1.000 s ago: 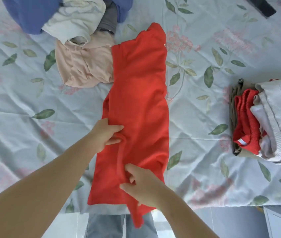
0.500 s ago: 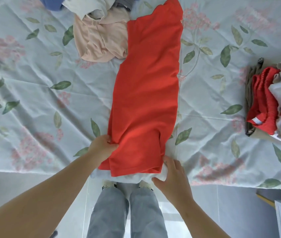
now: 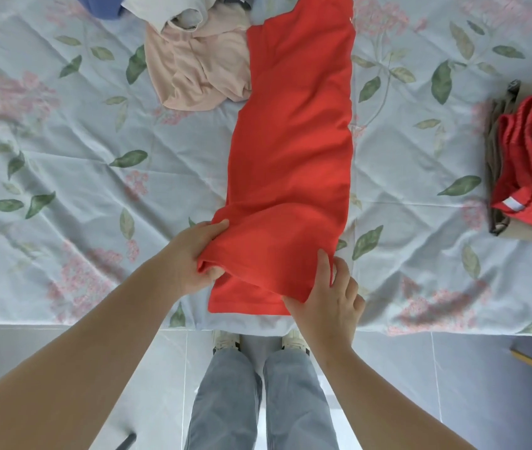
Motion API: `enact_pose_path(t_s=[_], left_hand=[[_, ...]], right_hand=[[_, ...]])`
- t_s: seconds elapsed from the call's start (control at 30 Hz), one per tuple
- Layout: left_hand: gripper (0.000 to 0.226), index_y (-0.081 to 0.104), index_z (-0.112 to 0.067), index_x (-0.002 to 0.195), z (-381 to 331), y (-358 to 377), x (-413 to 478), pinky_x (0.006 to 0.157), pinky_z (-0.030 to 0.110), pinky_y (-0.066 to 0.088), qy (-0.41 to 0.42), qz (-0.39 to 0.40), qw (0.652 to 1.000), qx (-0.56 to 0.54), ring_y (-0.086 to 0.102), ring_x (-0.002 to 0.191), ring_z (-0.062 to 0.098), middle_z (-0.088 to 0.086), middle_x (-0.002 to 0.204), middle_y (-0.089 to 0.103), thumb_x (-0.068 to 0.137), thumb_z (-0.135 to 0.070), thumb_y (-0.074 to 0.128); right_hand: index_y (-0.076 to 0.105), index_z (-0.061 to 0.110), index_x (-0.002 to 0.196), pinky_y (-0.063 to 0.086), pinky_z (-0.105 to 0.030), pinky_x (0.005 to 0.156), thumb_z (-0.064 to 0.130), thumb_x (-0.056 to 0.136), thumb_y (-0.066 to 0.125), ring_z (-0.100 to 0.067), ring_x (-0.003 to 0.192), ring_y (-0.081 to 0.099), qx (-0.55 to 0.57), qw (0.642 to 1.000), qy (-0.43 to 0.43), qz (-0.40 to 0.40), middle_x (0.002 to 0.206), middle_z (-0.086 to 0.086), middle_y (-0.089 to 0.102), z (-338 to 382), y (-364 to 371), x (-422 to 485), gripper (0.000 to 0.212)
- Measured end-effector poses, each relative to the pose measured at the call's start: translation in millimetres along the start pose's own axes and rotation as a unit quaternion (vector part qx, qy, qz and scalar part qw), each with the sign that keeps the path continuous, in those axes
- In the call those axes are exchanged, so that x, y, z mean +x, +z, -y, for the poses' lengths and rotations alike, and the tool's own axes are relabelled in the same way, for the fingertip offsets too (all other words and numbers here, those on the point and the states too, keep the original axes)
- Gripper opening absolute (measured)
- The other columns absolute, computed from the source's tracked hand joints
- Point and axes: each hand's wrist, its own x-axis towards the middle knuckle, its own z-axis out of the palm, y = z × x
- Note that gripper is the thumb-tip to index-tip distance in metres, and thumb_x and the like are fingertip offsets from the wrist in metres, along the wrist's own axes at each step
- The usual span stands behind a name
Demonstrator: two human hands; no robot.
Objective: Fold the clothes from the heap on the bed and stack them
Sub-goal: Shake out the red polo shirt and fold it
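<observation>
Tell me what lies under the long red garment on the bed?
The floral sheet shows all around the red garment, and its far left edge seems to overlap a beige garment. Whatever lies beneath its middle is covered.

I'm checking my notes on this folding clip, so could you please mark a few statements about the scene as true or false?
1. The left hand and right hand both grip the red garment at its near end. True.
2. The stack lies to the left of the red garment. False: it lies to its right, at the frame's edge.
3. The red garment lies as a long strip on the bed. True.
4. The beige garment is folded on the stack. False: it lies crumpled beside the red garment's far end.
</observation>
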Motion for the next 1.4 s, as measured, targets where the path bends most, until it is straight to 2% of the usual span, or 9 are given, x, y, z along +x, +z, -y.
enact_pose_path(t_s=[0.23, 0.37, 0.63, 0.77, 0.87, 1.0, 1.13, 1.27, 1.4], left_hand=[[0.021, 0.049, -0.010, 0.074, -20.7, 10.5, -12.5, 0.030, 0.012, 0.037, 0.010, 0.022, 0.999, -0.032, 0.047, 0.030, 0.005, 0.000, 0.041, 0.052, 0.095, -0.011, 0.051], [0.019, 0.048, -0.011, 0.077, -13.9, 16.5, -15.4, 0.031, 0.011, 0.036, -0.001, 0.029, 0.999, -0.021, 0.045, 0.029, 0.005, 0.000, 0.041, 0.049, 0.095, -0.008, 0.051], [0.042, 0.040, -0.013, 0.059, -21.2, 43.0, -32.9, 0.027, 0.009, 0.031, -0.004, 0.166, 0.985, -0.043, 0.037, 0.023, 0.002, -0.008, 0.031, 0.037, 0.098, -0.003, 0.030], [0.066, 0.045, -0.010, 0.032, -31.9, 47.9, -39.7, 0.035, 0.011, 0.039, -0.004, 0.215, 0.972, -0.095, 0.039, 0.022, 0.003, -0.007, 0.027, 0.035, 0.092, 0.000, 0.018], [0.052, 0.046, -0.011, 0.045, -37.1, 41.2, -33.1, 0.031, 0.010, 0.036, -0.015, 0.196, 0.974, -0.112, 0.037, 0.023, 0.002, -0.009, 0.030, 0.035, 0.090, 0.003, 0.023], [0.016, 0.054, -0.010, 0.089, -25.2, 21.2, -15.7, 0.029, 0.011, 0.033, 0.074, 0.121, 0.988, 0.064, 0.043, 0.032, 0.001, -0.002, 0.054, 0.049, 0.096, -0.001, 0.044], [0.027, 0.052, -0.006, 0.120, 16.7, -17.3, 17.8, 0.045, 0.021, 0.050, 0.047, 0.042, 0.959, 0.275, 0.063, 0.058, 0.011, 0.008, 0.088, 0.063, 0.093, 0.000, 0.052], [0.012, 0.060, -0.013, 0.101, 57.2, -44.5, 37.6, 0.063, 0.026, 0.043, 0.105, -0.064, 0.799, 0.589, 0.061, 0.084, 0.022, 0.007, 0.093, 0.062, 0.091, -0.016, 0.055], [0.015, 0.057, -0.022, 0.078, 71.8, -37.2, 41.5, 0.070, 0.030, 0.040, 0.176, -0.102, 0.801, 0.564, 0.057, 0.091, 0.023, 0.004, 0.097, 0.059, 0.086, -0.034, 0.061]], right_hand=[[0.050, 0.017, 0.124, 0.041, -0.034, 0.061, 0.000, 0.081, 0.053, -0.032, 0.092, 0.056, 0.118, 0.993, 0.013, -0.002, 0.114, -0.005, 0.052, -18.7, -18.9, 2.0, 0.046], [0.049, 0.017, 0.118, 0.049, -0.041, 0.070, 0.010, 0.080, 0.063, -0.029, 0.094, 0.056, 0.122, 0.991, 0.055, -0.012, 0.116, -0.003, 0.051, -37.8, -25.8, -8.8, 0.041], [0.031, 0.013, 0.146, 0.037, -0.049, 0.095, 0.057, 0.062, 0.074, -0.031, 0.125, 0.044, 0.020, 1.000, 0.007, -0.009, 0.146, -0.010, 0.037, 20.4, 0.7, -9.5, 0.104], [0.025, 0.016, 0.148, 0.038, -0.047, 0.092, 0.031, 0.078, 0.067, -0.029, 0.126, 0.041, 0.027, 0.999, 0.041, -0.010, 0.148, -0.007, 0.031, 14.8, -5.2, -0.1, 0.083], [0.035, 0.017, 0.141, 0.046, -0.042, 0.075, 0.005, 0.081, 0.057, -0.030, 0.119, 0.047, 0.124, 0.991, 0.054, -0.011, 0.142, -0.003, 0.035, -6.8, -15.3, -1.0, 0.065], [0.050, 0.009, 0.123, 0.042, -0.037, 0.064, 0.000, 0.086, 0.049, -0.037, 0.091, 0.057, 0.169, 0.983, 0.071, -0.014, 0.126, -0.006, 0.050, -45.2, -22.1, -20.2, 0.038], [0.060, 0.011, 0.109, 0.041, -0.034, 0.066, -0.002, 0.089, 0.043, -0.029, 0.084, 0.054, 0.156, 0.983, 0.085, 0.042, 0.114, -0.005, 0.058, -70.6, -16.2, -31.1, 0.029], [0.056, 0.025, 0.078, 0.039, -0.031, 0.060, 0.007, 0.085, 0.042, -0.022, 0.076, 0.051, 0.206, 0.959, 0.179, 0.074, 0.092, 0.000, 0.060, -67.3, -20.3, -14.3, 0.024], [0.048, 0.022, 0.086, 0.044, -0.035, 0.069, 0.024, 0.083, 0.055, -0.022, 0.082, 0.055, 0.290, 0.936, 0.199, 0.017, 0.092, 0.000, 0.058, -56.8, -28.3, 4.9, 0.008]])
